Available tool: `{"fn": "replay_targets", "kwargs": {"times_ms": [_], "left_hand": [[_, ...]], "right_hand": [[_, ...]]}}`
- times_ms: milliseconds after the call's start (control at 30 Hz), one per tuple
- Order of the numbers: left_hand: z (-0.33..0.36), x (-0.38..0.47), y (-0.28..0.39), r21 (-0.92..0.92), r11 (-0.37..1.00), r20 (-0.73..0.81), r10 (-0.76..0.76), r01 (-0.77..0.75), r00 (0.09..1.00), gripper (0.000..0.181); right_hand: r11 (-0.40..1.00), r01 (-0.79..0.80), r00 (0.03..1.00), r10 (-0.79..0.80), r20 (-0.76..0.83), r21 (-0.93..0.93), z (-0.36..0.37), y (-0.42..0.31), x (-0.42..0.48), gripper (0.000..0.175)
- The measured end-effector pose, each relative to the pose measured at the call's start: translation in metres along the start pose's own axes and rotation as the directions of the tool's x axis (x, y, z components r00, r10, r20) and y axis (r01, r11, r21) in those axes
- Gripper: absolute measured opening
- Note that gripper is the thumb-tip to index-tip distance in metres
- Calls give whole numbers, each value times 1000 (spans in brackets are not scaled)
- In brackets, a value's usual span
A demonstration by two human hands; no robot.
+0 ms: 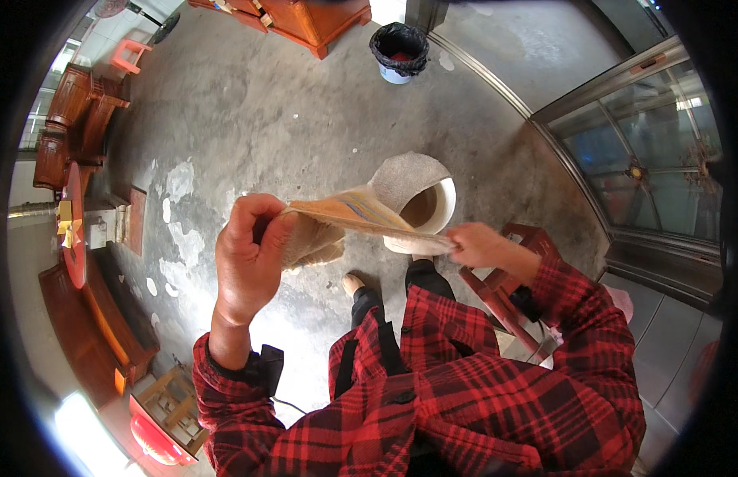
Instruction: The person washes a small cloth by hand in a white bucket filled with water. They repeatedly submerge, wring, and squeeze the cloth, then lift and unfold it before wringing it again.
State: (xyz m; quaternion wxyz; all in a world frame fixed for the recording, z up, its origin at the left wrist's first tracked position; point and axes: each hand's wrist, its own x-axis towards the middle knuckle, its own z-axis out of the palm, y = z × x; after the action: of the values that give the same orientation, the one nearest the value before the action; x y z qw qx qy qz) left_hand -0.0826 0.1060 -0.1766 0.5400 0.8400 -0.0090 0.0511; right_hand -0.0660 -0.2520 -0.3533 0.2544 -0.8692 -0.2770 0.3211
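A worn, tan cloth (345,217) with yellow and blue stripes is stretched in the air in front of me. My left hand (252,256) pinches one end between thumb and fingers, and part of the fabric hangs down beside it. The other end is in the grip of my right hand (485,245), slightly blurred. Below and beyond the cloth, a white bucket (448,200) stands on the floor close to my feet, with brownish contents partly visible inside. A grey cloth (411,170) is draped over the far left of its rim. The tan cloth hides part of the bucket.
A red wooden stool (506,298) stands below my right forearm. Farther off are a bin lined with a black bag (399,50) and a wooden cabinet (315,27). Framed glass doors (637,161) line the right side; wooden benches (100,322) line the left.
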Motion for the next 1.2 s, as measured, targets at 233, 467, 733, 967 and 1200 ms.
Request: {"fn": "replay_targets", "kwargs": {"times_ms": [233, 467, 733, 967, 1200], "left_hand": [[30, -50, -88, 376, 860, 579, -509, 346, 636, 28], [87, -93, -165, 379, 821, 776, -533, 427, 338, 32], [165, -38, -275, 375, 913, 743, -400, 161, 537, 26], [185, 5, -304, 412, 909, 375, -236, 67, 897, 44], [146, -21, -289, 376, 884, 384, -421, 278, 822, 38]], "right_hand": [[968, -204, 972, 218, 89, -145, -24, 84, -60, 21], [930, -279, 897, 342, 280, -241, -17, 127, -79, 22], [892, -290, 920, 359, 155, -347, -12, 223, -10, 19], [919, -317, 917, 235, -322, -235, -30, 261, 35, 56], [802, -388, 865, 487, -120, 455, -30, 189, 50, 42]]}}
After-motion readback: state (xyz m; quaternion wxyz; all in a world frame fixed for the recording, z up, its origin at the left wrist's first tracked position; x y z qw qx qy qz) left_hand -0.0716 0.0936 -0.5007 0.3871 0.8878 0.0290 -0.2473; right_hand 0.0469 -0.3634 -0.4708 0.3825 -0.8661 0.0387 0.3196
